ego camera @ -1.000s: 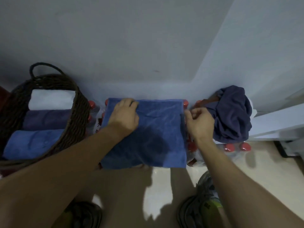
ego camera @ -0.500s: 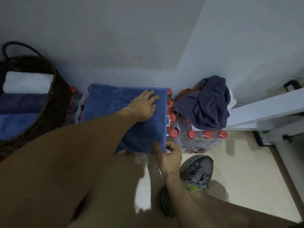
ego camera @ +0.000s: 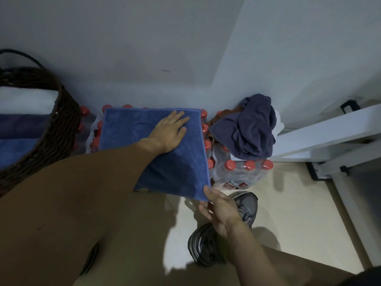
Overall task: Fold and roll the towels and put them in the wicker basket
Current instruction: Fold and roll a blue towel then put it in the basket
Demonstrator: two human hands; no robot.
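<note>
Left hand (ego camera: 169, 133) lies flat with fingers straight, pressing on the folded blue towel (ego camera: 144, 129), which is spread over red-capped bottle packs (ego camera: 243, 172). Right hand (ego camera: 219, 207) pinches the towel's near corner, thumb on top. Wicker basket (ego camera: 59, 129) sits left of the left hand, rolled towels (ego camera: 22, 124) inside. Crumpled dark towel (ego camera: 250, 129) lies right of it.

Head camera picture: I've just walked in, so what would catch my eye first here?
Probably the blue towel spread flat over packs of red-capped bottles in the middle, with the left hand pressing on it and the right hand at its near corner. At left, a wicker basket holds rolled towels. At right, a crumpled dark towel lies on the bottles.
</note>
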